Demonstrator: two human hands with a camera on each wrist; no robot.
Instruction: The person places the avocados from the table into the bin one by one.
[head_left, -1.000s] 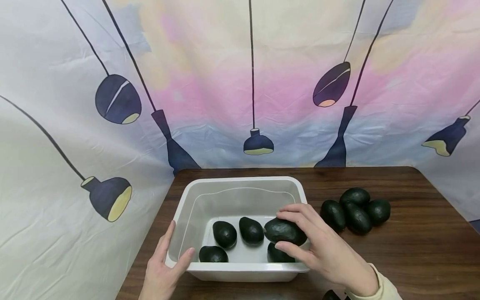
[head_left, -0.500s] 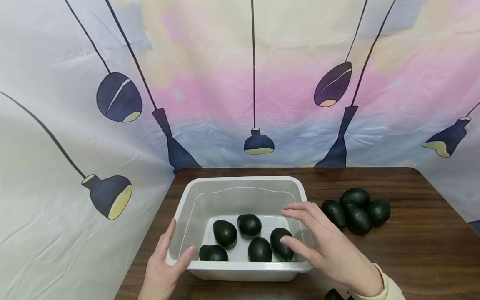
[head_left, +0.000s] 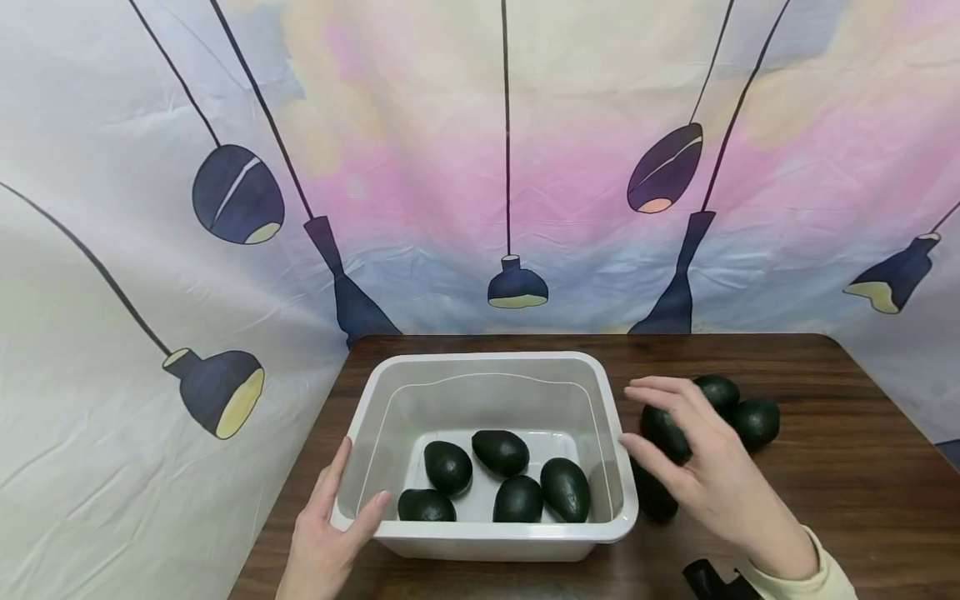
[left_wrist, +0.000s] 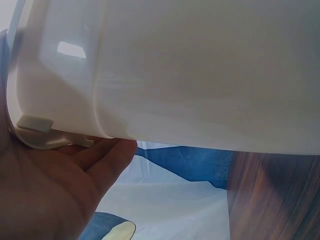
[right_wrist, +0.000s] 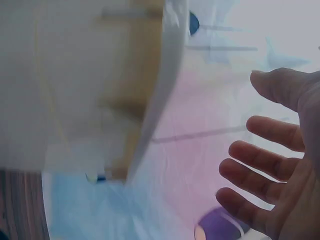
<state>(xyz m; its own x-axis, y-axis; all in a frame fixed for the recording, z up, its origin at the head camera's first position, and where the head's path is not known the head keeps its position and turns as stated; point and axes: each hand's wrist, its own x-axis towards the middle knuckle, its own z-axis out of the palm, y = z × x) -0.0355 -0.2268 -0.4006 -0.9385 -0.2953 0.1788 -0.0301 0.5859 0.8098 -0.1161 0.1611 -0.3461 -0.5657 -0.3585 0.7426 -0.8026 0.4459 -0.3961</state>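
Observation:
A pale plastic tub (head_left: 495, 532) stands on the wooden table with several dark green avocados (head_left: 517, 500) on its floor. My left hand (head_left: 322, 529) grips the tub's front left corner: the thumb lies over the rim and the fingers run along the outside of the side wall (left_wrist: 200, 90). Just past the tub's right rim, my right hand (head_left: 705, 467) is held with fingers spread and nothing in them. It overlaps a second group of avocados (head_left: 753, 423) in the head view and partly hides them. In the right wrist view, bare fingers (right_wrist: 260, 160) point toward the tub wall.
The brown wooden table (head_left: 847, 483) ends at the back against a cloth (head_left: 450, 167) printed with hanging lamps. A small black object (head_left: 712, 579) shows below the right wrist at the bottom edge.
My right hand let go of an avocado inside the tub, then moved right, out over the outer group. The avocados in the tub shifted and rolled slightly. The left hand stayed at the corner.

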